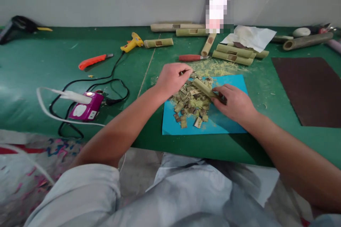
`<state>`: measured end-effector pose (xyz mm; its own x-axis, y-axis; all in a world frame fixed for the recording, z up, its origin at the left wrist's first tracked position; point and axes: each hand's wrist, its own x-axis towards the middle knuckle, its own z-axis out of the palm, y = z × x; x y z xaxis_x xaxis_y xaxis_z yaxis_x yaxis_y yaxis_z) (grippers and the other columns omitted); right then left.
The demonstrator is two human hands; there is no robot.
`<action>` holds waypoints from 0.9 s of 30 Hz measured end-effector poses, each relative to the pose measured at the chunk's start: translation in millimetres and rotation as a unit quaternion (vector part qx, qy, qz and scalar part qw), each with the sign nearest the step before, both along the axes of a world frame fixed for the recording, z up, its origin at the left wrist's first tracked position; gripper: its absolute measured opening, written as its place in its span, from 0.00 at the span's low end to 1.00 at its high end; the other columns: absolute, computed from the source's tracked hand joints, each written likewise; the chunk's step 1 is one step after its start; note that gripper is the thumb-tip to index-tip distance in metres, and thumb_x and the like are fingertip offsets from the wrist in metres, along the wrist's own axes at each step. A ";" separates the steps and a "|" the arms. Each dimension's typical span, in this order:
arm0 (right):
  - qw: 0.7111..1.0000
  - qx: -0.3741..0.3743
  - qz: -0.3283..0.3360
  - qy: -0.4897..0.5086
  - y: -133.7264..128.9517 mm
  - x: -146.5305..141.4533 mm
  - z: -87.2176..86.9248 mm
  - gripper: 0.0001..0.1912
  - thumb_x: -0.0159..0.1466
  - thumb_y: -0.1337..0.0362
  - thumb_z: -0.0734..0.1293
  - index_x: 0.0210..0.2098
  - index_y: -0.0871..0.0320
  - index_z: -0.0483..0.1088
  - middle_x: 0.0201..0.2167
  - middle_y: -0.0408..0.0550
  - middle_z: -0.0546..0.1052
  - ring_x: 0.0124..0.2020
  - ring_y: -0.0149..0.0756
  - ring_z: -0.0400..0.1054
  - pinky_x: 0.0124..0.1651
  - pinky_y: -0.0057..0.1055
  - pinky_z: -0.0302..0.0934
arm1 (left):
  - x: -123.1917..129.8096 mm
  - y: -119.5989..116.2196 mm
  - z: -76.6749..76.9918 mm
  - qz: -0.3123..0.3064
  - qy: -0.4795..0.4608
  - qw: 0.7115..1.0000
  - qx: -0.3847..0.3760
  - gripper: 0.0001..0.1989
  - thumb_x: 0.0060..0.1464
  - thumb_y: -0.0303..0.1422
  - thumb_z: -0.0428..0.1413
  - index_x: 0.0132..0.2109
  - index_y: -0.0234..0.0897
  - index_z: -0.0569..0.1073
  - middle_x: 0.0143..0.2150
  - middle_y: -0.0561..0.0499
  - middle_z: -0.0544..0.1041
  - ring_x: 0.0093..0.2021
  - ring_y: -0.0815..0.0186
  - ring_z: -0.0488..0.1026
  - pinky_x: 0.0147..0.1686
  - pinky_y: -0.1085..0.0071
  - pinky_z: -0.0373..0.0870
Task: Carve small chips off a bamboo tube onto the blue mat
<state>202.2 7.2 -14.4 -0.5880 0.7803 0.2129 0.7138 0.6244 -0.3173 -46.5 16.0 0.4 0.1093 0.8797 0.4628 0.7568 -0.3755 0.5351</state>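
My right hand (234, 101) is closed around one end of a short green bamboo tube (204, 88), which slants over a pile of bamboo chips (190, 101). The chips and fine shavings lie on a blue sheet (231, 127). Above the far left part of the pile is my left hand (173, 78), its thumb and forefinger pinched together. Whatever is between those fingertips is too small to make out. Just beyond the hands, a red-handled knife (191, 57) rests on the green table.
More bamboo tubes (233, 57) lie at the back beside white paper (249, 37). On the left are an orange cutter (93, 61), a yellow glue gun (132, 43) and a purple power adapter (86, 108) with loose cords. A dark brown sheet (309, 90) covers the right side.
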 end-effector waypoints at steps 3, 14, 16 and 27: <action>1.000 0.011 0.000 -0.006 -0.6 0.9 1.0 0.16 0.64 0.59 0.62 0.47 0.60 0.74 0.35 0.51 0.74 0.36 0.40 0.68 0.35 0.34 0.58 | -2.5 3.4 -7.8 -0.009 0.004 1.000 0.002 0.08 0.58 0.29 0.56 0.38 0.33 0.80 0.36 0.48 0.82 0.36 0.67 0.77 0.38 0.73 0.69; 1.000 0.006 -0.013 -0.010 -4.1 2.0 2.3 0.21 0.59 0.59 0.68 0.50 0.61 0.73 0.37 0.51 0.74 0.38 0.42 0.69 0.37 0.35 0.62 | 1.2 -3.2 -17.2 -0.053 0.046 0.997 0.024 0.10 0.61 0.33 0.54 0.42 0.36 0.79 0.33 0.49 0.80 0.33 0.68 0.75 0.34 0.73 0.69; 1.000 0.012 -0.009 -0.004 -5.6 1.5 3.0 0.18 0.61 0.60 0.65 0.48 0.61 0.73 0.35 0.51 0.74 0.35 0.40 0.69 0.36 0.35 0.62 | 0.6 -6.0 -16.9 -0.053 0.064 0.996 0.035 0.11 0.62 0.33 0.53 0.44 0.36 0.79 0.33 0.49 0.79 0.32 0.68 0.74 0.33 0.74 0.69; 0.999 -0.021 0.000 0.049 -12.5 -2.2 3.8 0.15 0.62 0.61 0.63 0.45 0.60 0.73 0.32 0.50 0.75 0.29 0.35 0.66 0.33 0.32 0.60 | 0.9 -16.5 -15.0 -0.080 0.134 0.984 0.088 0.12 0.65 0.32 0.49 0.48 0.35 0.76 0.41 0.46 0.79 0.40 0.66 0.77 0.39 0.72 0.74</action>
<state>200.0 -5.3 -10.6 -0.5668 0.7892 0.2362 0.6777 0.6097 -0.4111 -45.7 -0.5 -14.6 0.3795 0.7498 0.5421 0.7854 -0.5707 0.2395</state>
